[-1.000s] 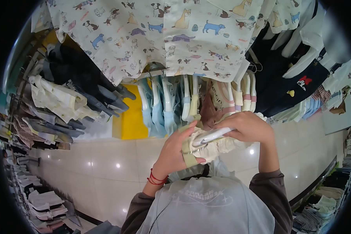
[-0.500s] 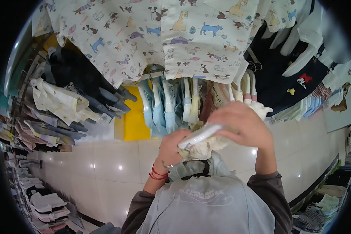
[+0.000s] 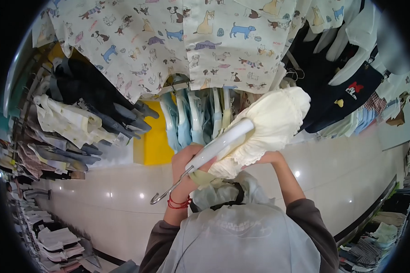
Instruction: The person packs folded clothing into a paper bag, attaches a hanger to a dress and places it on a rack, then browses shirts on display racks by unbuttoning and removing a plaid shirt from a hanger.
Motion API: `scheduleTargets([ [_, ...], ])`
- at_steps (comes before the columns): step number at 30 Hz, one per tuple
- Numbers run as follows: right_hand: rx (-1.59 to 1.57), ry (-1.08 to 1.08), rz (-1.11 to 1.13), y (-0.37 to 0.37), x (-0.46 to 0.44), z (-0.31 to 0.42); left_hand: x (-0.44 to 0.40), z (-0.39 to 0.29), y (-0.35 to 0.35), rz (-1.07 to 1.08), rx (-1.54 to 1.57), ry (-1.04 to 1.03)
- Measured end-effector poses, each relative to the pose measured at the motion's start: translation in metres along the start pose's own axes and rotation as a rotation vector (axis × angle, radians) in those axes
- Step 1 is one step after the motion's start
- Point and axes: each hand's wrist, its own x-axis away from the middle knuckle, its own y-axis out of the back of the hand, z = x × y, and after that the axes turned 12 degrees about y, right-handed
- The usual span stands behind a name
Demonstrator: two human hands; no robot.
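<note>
A white hanger (image 3: 223, 142) with a metal hook lies slanted across a cream frilled garment (image 3: 275, 116), one arm end over the fabric and the hook at lower left. My left hand (image 3: 187, 159), with red strings at the wrist, is closed round the hanger near its hook, beside a pale green part of the garment. My right hand (image 3: 269, 158) is under the garment's right side; the fabric hides most of its fingers. Behind them hang light blue garments (image 3: 182, 123) on white hangers.
A white shirt with animal prints (image 3: 168, 41) hangs close in front. Dark overalls (image 3: 341, 86) hang at the right, dark clothes (image 3: 89, 91) at the left. A yellow panel (image 3: 156, 141) stands below the rail. Folded clothes (image 3: 59, 243) lie at lower left.
The hanger now shows its hook, tilted down toward the left. The cream garment has risen and spread up to the right. My right hand has moved from above the hanger to beneath the fabric.
</note>
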Motion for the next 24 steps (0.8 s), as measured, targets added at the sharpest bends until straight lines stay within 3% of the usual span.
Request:
scheduleTargets([
  [3, 0.433, 0.357, -0.024, -0.037, -0.006, 0.008, -0.006, 0.0, -0.002, -0.063, -0.029, -0.001],
  [6, 0.552, 0.139, -0.169, -0.058, -0.005, -0.036, -0.009, 0.013, -0.001, -0.069, -0.022, 0.042],
  [7, 0.699, 0.327, -0.253, -0.051, 0.002, -0.023, -0.009, 0.014, 0.002, -0.025, -0.019, 0.083],
  [9, 0.506, 0.311, -0.338, -0.024, 0.01, -0.006, -0.009, 0.015, 0.011, 0.061, -0.015, 0.162],
  [11, 0.489, 0.157, -0.471, 0.004, 0.022, 0.013, -0.013, 0.019, 0.014, 0.167, -0.059, 0.173],
  [14, -0.51, 0.486, -0.912, -0.005, 0.009, 0.023, -0.017, 0.013, 0.004, 0.251, 0.036, 0.133],
  [16, -0.648, 0.587, -1.027, -0.014, -0.016, 0.015, -0.02, 0.004, -0.008, 0.259, 0.131, 0.076],
  [18, -0.372, 0.546, -0.986, -0.03, -0.046, -0.004, -0.024, -0.004, -0.014, 0.244, 0.202, 0.01],
  [21, 0.214, 0.462, -0.799, -0.054, -0.074, -0.038, -0.03, -0.014, -0.009, 0.338, 0.07, 0.155],
  [24, 0.453, 0.421, -0.651, -0.068, -0.079, -0.056, -0.037, -0.019, -0.014, 0.385, -0.018, -0.057],
])
